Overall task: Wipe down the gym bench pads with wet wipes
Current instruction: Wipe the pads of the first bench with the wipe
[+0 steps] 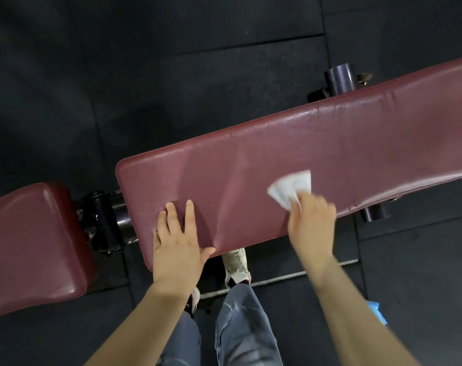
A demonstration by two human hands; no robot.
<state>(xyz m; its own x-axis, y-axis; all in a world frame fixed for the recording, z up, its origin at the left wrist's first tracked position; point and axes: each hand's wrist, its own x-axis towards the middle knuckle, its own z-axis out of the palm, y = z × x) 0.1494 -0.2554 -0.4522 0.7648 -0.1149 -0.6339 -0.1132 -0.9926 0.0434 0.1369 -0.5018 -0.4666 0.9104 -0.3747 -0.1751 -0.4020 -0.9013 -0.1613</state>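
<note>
Left hand [175, 244] flat on the long pad [290, 159], right hand [313, 223] pinching a wet wipe [290, 187] at four o'clock; the seemingly loose wipe may bunch, leaving streaks.

glossy cracked vinyl bench pad [317, 154]

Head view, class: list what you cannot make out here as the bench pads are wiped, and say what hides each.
- Long pad: its far end is cut off by the right edge.
- Short pad: cut off by the left edge.
- Wipe: its near part is hidden in the right hand, which is motion-blurred.
- Blue item: mostly hidden by the right forearm.
- Bench frame: largely hidden under the pads.
</note>
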